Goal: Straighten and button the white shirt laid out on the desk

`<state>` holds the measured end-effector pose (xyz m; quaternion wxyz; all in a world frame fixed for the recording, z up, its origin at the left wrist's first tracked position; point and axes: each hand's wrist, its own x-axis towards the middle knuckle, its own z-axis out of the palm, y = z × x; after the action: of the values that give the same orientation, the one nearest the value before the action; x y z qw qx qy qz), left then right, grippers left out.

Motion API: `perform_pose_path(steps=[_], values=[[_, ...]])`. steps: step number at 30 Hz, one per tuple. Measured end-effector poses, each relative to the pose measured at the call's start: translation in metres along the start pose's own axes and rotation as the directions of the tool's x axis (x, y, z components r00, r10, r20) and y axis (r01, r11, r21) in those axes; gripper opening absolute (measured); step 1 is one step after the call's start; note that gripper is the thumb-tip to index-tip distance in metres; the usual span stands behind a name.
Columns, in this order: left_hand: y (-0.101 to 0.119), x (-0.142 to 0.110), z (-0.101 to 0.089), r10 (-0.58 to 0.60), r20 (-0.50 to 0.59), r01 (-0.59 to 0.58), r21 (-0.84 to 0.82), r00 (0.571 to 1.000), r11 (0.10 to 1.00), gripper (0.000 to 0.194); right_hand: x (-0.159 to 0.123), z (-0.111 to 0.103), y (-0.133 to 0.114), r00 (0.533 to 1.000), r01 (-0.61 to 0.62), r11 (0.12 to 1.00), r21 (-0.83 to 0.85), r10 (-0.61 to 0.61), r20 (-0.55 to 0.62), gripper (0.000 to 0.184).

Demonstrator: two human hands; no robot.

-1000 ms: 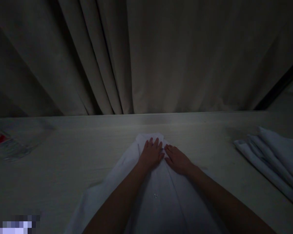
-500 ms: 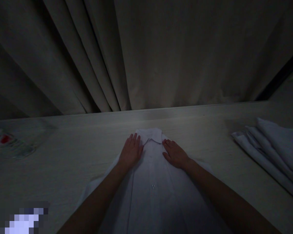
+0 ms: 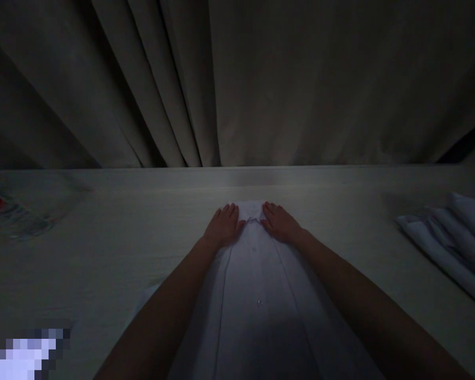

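A white button-up shirt (image 3: 245, 285) lies front side up on the pale surface, its collar (image 3: 250, 209) at the far end. My left hand (image 3: 224, 226) rests at the left side of the collar, fingers stretched forward and thumb apart. On the opposite side, my right hand (image 3: 280, 222) lies with its fingertips on the collar's right edge and its thumb spread inward. Both palms face down, and neither hand visibly grips the cloth. My forearms cover parts of the shirt's sides.
Folded pale cloth (image 3: 447, 237) lies in a stack at the right. A clear plastic bottle (image 3: 19, 216) with a red mark lies on its side at the left. Near the lower left is a bright pixelated patch (image 3: 21, 353). A heavy curtain (image 3: 269, 89) hangs behind the surface (image 3: 114, 227).
Both hands have moved up along the collar and closer together, the right one more onto its edge. The collar looks narrower and flatter. The camera view has shifted slightly.
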<state>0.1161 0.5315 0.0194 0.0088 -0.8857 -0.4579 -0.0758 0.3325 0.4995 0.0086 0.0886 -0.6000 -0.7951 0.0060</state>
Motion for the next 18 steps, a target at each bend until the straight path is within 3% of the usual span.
perform_pose_path(steps=[4,6,9,11,14,16,18], values=[[-0.005,0.000,0.014,-0.007,0.015,0.007,0.002,1.000,1.000,0.072,0.000,0.010,0.002,1.000,-0.002,1.000,0.004,0.002,0.013,0.062],[-0.005,0.005,0.012,-0.011,0.027,0.011,0.004,1.000,1.000,0.075,-0.002,0.009,0.001,1.000,-0.002,1.000,-0.010,0.002,0.011,0.062],[-0.003,0.005,-0.010,-0.058,-0.001,0.058,-0.015,0.998,0.998,0.070,-0.008,-0.003,-0.008,0.998,-0.011,1.000,-0.023,0.009,-0.054,0.062],[0.000,-0.015,-0.033,-0.066,-0.064,0.065,-0.011,0.996,0.998,0.061,-0.015,-0.013,-0.018,0.992,0.017,1.000,-0.012,-0.019,-0.128,0.060],[0.013,-0.093,-0.053,-0.004,-0.127,0.012,0.057,0.992,0.998,0.055,-0.022,-0.025,-0.043,0.977,0.148,0.989,0.022,-0.142,-0.161,0.056],[0.030,-0.167,-0.049,0.077,-0.165,-0.055,0.139,0.983,0.989,0.060,-0.022,-0.028,-0.062,0.965,0.233,0.972,0.030,-0.227,-0.128,0.054],[0.051,-0.241,-0.034,0.209,-0.209,-0.179,0.152,0.955,0.972,0.079,-0.017,-0.025,-0.079,0.954,0.289,0.957,0.014,-0.286,-0.088,0.053]])
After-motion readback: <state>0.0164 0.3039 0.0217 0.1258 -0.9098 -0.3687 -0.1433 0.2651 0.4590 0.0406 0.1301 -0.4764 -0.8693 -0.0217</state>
